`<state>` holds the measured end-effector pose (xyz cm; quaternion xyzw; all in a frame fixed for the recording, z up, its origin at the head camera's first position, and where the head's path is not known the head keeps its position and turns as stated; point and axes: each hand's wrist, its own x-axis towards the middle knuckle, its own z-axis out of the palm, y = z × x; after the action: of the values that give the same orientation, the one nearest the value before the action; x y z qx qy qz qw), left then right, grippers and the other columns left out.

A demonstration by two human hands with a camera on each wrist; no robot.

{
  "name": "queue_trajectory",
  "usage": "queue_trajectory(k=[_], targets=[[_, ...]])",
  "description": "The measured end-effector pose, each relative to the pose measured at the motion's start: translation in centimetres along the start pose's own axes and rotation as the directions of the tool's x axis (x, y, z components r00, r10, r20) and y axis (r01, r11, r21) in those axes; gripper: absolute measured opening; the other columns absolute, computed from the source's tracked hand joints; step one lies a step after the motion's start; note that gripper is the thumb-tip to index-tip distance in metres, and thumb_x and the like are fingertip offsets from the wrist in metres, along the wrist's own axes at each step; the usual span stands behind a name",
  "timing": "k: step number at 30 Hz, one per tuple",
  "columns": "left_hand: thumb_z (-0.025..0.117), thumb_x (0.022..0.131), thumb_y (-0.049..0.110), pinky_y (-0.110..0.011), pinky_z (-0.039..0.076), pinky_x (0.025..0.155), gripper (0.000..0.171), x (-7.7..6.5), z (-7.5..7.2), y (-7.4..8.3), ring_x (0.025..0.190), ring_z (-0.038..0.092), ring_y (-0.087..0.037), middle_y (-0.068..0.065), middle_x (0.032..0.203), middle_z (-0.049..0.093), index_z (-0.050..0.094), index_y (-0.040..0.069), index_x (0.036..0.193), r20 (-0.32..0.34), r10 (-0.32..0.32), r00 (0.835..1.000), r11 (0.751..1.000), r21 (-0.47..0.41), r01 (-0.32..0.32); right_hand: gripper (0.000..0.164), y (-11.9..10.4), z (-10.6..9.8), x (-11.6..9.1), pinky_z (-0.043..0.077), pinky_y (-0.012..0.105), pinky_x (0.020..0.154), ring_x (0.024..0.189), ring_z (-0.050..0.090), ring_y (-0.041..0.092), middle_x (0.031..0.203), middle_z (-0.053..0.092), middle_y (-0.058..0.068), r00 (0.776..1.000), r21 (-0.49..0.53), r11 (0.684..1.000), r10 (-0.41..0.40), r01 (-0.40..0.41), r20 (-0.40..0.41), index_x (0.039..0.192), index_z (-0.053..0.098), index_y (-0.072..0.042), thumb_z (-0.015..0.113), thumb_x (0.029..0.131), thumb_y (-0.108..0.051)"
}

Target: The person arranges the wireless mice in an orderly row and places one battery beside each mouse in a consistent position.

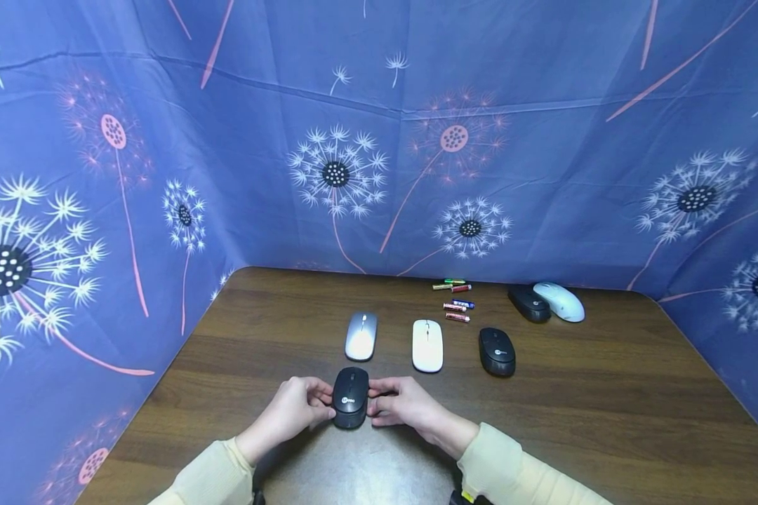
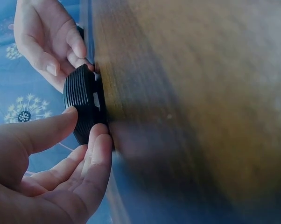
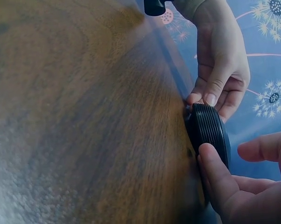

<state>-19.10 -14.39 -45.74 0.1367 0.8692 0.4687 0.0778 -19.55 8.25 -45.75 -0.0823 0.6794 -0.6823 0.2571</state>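
Note:
A black computer mouse [image 1: 350, 396] with a small white logo lies at the front of the wooden table, its logo end toward me. From the left side my left hand [image 1: 297, 407] holds it between thumb and fingers. My right hand [image 1: 407, 405] has its thumb and fingers at the opposite side. Up close, in the left wrist view, the mouse [image 2: 77, 98] shows a ridged back end and a small light patch near its underside. The right wrist view shows a digit of the right hand [image 3: 248, 182] touching the ridges, another held apart. Whether the mouse is slightly raised, I cannot tell.
Behind it stand a silver mouse [image 1: 361, 337], a white mouse [image 1: 427, 346] and another black mouse [image 1: 497, 352]. Several small batteries [image 1: 457, 306] lie farther back. At the back right, a black mouse [image 1: 529, 303] touches a white one [image 1: 565, 303]. Blue patterned cloth [image 1: 404, 161] surrounds the table.

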Motion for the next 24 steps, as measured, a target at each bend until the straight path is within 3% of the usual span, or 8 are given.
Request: queue_trajectory(k=[9,19,24], targets=[[0.077,0.072,0.001,-0.021,0.051,0.054,0.026,0.07,0.02,-0.05,0.068,0.063,-0.013,-0.008,0.081,0.069,0.066,-0.006,0.094,0.004,-0.004,1.000,1.000,-0.001,0.004,0.054,0.18,-0.29,0.03,0.056,0.037,0.080,0.083,0.063,0.016,0.117,0.053,0.023,1.000,0.018,1.000,0.007,-0.007,0.010,0.132,0.038,0.018,0.056,0.085,0.001],[0.076,0.070,0.001,-0.021,0.050,0.059,0.031,0.11,-0.45,0.62,0.069,0.060,-0.012,-0.005,0.080,0.067,0.066,-0.007,0.098,0.053,-0.023,0.998,0.999,0.034,0.021,0.048,-0.01,-0.61,-0.41,0.055,0.037,0.082,0.090,0.065,0.019,0.121,0.056,0.022,0.999,0.034,0.999,0.016,-0.017,0.036,0.131,0.041,0.017,0.055,0.088,-0.001],[0.077,0.069,0.001,-0.022,0.050,0.060,0.031,0.14,-0.60,0.73,0.068,0.061,-0.010,-0.005,0.077,0.067,0.067,-0.007,0.097,0.057,-0.001,0.998,0.998,0.066,-0.002,0.048,0.06,-0.63,-0.40,0.055,0.036,0.082,0.090,0.065,0.019,0.121,0.055,0.023,0.999,0.034,0.999,0.007,-0.008,0.037,0.130,0.042,0.017,0.056,0.088,0.000]])
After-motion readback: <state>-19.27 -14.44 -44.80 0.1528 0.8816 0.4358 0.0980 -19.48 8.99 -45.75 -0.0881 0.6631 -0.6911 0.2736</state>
